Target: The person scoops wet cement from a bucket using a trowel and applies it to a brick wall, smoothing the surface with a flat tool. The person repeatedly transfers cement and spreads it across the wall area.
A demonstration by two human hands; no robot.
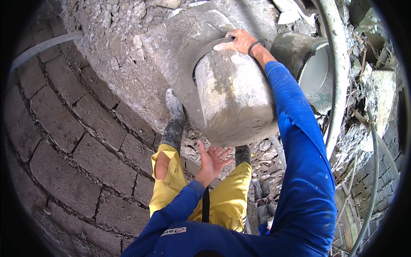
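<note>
Gripping noted: right hand (237, 41) curled over the far rim of a large, grey-white, mortar-caked cylindrical bucket (239, 92). Bucket lies tipped, its mouth against a smooth grey mortar patch (173, 47). The left hand (209, 162) is open, palm up, fingers spread near the base, holding nothing. Judged stiff and bulky, probably heavy if loaded; contents hidden. Coating may slip; best holds: rim and base edge.
</note>
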